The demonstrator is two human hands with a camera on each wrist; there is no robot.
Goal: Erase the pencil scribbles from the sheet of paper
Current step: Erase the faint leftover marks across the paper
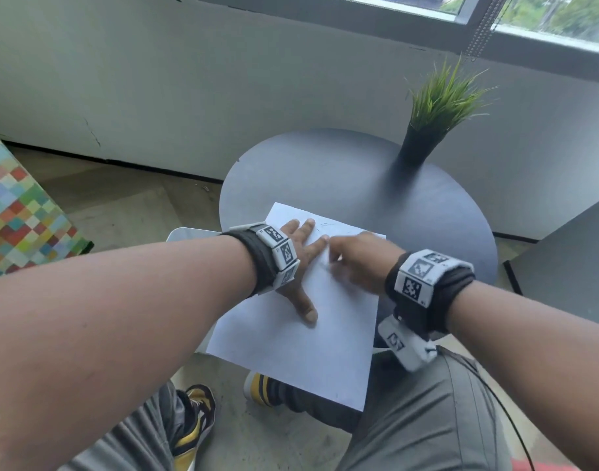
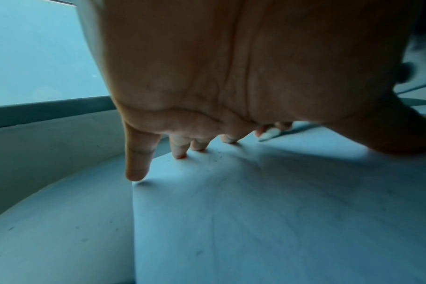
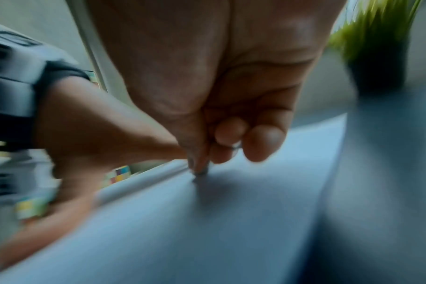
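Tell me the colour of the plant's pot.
Black. The pot stands on the round table, clearest in the head view.

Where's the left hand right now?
In the head view the left hand lies flat on the left part of the paper, fingers spread, right beside the right hand on the round table.

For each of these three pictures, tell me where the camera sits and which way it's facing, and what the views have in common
Head view: from above, forward and down at the round table; both forearms show, left hand flat on the sheet of paper, right hand beside it, knees and shoes below.
Left wrist view: under the palm, along spread fingers pressing the paper.
Right wrist view: under the palm, along curled fingers pinching something small, blurred, onto the paper; the left hand shows too.
Shared: all three show the paper; head and right wrist views also show the potted plant.
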